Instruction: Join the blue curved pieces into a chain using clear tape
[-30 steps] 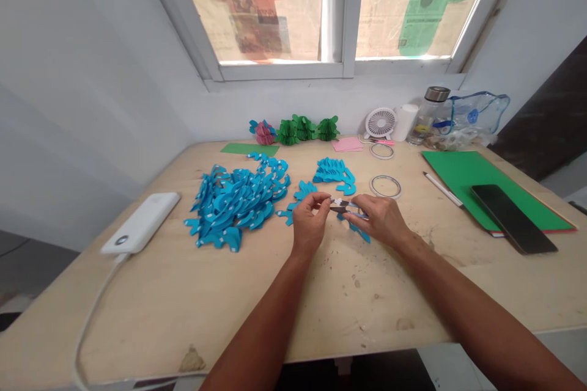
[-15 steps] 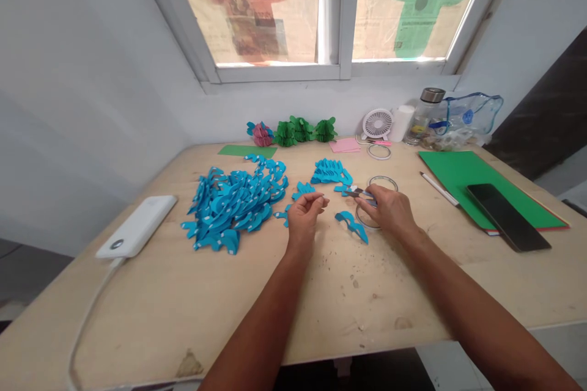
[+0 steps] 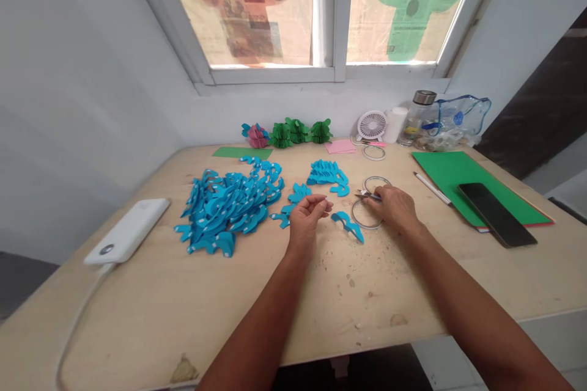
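Note:
My right hand [image 3: 398,204] grips a small pair of scissors [image 3: 368,195] with dark blades pointing left; a tiny white bit shows at the blades. Just below them lies a roll of tape [image 3: 353,217], a thin white ring, with another ring behind it. My left hand [image 3: 308,214] is closed in a pinch, with a small whitish scrap, not clear in kind, at the fingertips. Between the hands rests a wavy blue paper piece [image 3: 348,227]. Beyond my left hand are smaller blue cutouts [image 3: 300,191] and a stacked blue paper row [image 3: 324,172].
A large heap of blue paper cutouts [image 3: 229,204] with white squares lies left. A white power bank [image 3: 131,229] with a cable sits farther left. Green sheets [image 3: 440,180], a phone [image 3: 495,214] and a white pen [image 3: 432,188] lie right. Paper ornaments [image 3: 297,131] and a fan [image 3: 372,126] stand behind.
My right hand has drawn the scissors slightly right, away from the blue cutout by the stacked row. My left hand stays pinched in nearly the same place. The view has shifted a little.

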{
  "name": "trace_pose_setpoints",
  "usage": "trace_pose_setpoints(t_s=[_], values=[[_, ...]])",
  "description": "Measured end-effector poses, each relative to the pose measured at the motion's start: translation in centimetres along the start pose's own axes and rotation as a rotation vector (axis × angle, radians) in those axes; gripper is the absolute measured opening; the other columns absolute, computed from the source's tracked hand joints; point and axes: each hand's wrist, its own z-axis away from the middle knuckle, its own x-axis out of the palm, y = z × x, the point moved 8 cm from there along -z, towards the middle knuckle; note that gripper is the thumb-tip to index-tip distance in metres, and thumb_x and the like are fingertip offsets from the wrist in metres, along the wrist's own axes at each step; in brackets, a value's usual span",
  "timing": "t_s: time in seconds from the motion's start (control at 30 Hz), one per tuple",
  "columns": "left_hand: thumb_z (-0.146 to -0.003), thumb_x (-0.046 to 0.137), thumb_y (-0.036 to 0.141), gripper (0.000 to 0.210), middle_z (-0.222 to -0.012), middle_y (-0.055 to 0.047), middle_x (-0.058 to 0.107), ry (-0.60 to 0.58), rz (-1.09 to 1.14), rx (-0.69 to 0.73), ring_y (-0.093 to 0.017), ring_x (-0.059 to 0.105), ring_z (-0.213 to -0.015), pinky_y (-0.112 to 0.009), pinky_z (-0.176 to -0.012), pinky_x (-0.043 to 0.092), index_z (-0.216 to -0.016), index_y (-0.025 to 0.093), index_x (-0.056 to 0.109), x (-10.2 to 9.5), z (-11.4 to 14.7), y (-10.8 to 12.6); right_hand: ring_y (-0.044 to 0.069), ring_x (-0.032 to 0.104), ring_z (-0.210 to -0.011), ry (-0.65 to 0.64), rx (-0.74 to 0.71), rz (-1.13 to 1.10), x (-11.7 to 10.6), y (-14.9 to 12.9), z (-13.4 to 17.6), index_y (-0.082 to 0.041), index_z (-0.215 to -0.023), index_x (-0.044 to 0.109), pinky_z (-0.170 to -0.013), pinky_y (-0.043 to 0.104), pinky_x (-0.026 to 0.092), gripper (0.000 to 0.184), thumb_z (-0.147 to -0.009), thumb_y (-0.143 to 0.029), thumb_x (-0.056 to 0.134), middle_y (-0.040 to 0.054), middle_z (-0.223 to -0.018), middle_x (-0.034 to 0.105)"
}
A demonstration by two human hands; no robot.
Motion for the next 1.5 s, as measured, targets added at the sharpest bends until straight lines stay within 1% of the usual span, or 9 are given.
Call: trace_pose_setpoints(t_s=[0.23, 0.37, 0.5, 0.57, 0.63, 0.73, 0.97, 1.23, 1.5], values=[[-0.062, 0.07, 0.027, 0.023, -0.069, -0.004, 0.068, -0.071, 0.036, -0.011, -0.013, 0.062, -0.063, -0.026, -0.063, 0.047, -0.081, 0.015, 0.065, 0.7, 0.2, -0.2, 0.021, 0.058, -0.079, -0.017, -0.006, 0.011, 0.0, 0.1, 0.1, -0.02, -0.08, 0.065, -0.055, 0.028, 0.028, 0.036, -0.08, -0.051, 0.046, 0.0073, -0.083, 0.065], [-0.062, 0.07, 0.027, 0.021, -0.069, -0.004, 0.068, -0.075, 0.036, -0.014, -0.013, 0.062, -0.063, -0.027, -0.064, 0.048, -0.079, 0.015, 0.065, 0.9, 0.4, -0.1, 0.02, 0.057, -0.077, 0.104, 0.002, -0.065, -1.0, 0.3, 0.1, -0.02, -0.075, 0.064, -0.056, 0.028, 0.03, 0.033, -0.081, -0.047, 0.046, 0.007, -0.081, 0.064], [-0.062, 0.07, 0.027, 0.019, -0.066, -0.004, 0.068, -0.066, 0.005, -0.013, -0.014, 0.063, -0.064, -0.028, -0.065, 0.048, -0.076, 0.014, 0.066, 1.3, 0.7, 0.2, 0.016, 0.055, -0.069, 0.171, -0.142, -0.4, -1.6, -1.4, 0.3, -0.019, -0.076, 0.064, -0.059, 0.026, 0.035, 0.022, -0.082, -0.034, 0.048, 0.0042, -0.076, 0.063], [-0.063, 0.069, 0.026, 0.017, -0.066, -0.004, 0.067, -0.062, -0.019, -0.002, -0.014, 0.063, -0.064, -0.028, -0.066, 0.048, -0.075, 0.014, 0.066, 1.4, 1.0, 0.5, 0.014, 0.054, -0.065, 0.12, -0.26, -0.652, -1.5, -3.0, 0.6, -0.018, -0.079, 0.064, -0.06, 0.025, 0.038, 0.02, -0.081, -0.031, 0.049, 0.0036, -0.074, 0.063], [-0.064, 0.067, 0.024, 0.014, -0.066, -0.003, 0.067, -0.061, -0.044, 0.008, -0.014, 0.062, -0.065, -0.028, -0.066, 0.048, -0.074, 0.014, 0.065, 1.6, 1.2, 0.8, 0.014, 0.054, -0.065, 0.053, -0.306, -0.861, -1.2, -4.2, 0.9, -0.016, -0.081, 0.064, -0.058, 0.025, 0.04, 0.022, -0.08, -0.032, 0.049, 0.0046, -0.076, 0.064], [-0.064, 0.067, 0.023, 0.011, -0.065, -0.003, 0.066, -0.078, -0.077, 0.009, -0.014, 0.062, -0.064, -0.027, -0.066, 0.048, -0.071, 0.015, 0.065, 1.8, 1.3, 1.0, 0.014, 0.055, -0.066, -0.03, -0.329, -1.015, -0.9, -5.4, 1.4, -0.015, -0.084, 0.066, -0.057, 0.025, 0.04, 0.024, -0.079, -0.034, 0.051, 0.0053, -0.079, 0.066], [-0.063, 0.067, 0.025, 0.011, -0.065, -0.003, 0.066, -0.134, -0.123, 0.001, -0.015, 0.061, -0.065, -0.027, -0.065, 0.048, -0.069, 0.015, 0.066, 2.2, 1.3, 0.7, 0.009, 0.042, -0.051, -0.094, -0.324, -1.064, -0.6, -6.1, 1.8, -0.015, -0.079, 0.064, -0.047, 0.021, 0.034, 0.019, -0.076, -0.029, 0.053, 0.0014, -0.066, 0.061], [-0.065, 0.066, 0.025, 0.011, -0.067, -0.004, 0.067, -0.173, -0.168, 0.037, -0.015, 0.061, -0.065, -0.027, -0.065, 0.049, -0.069, 0.015, 0.067, 2.6, 1.3, 1.0, 0.008, 0.041, -0.051, -0.098, -0.297, -1.058, -0.8, -6.4, 1.9, -0.015, -0.071, 0.061, -0.049, 0.021, 0.033, 0.011, -0.071, -0.024, 0.054, -0.0007, -0.061, 0.058], [-0.067, 0.064, 0.024, 0.02, -0.076, -0.004, 0.068, -0.201, -0.257, 0.102, -0.016, 0.062, -0.071, -0.028, -0.07, 0.049, -0.085, 0.017, 0.067, 2.7, 1.4, 0.8, 0.006, 0.037, -0.045, -0.174, -0.213, -1.201, 0.1, -6.0, 1.7, -0.015, -0.071, 0.058, -0.043, 0.019, 0.028, 0.012, -0.07, -0.027, 0.056, -0.0044, -0.052, 0.048]])
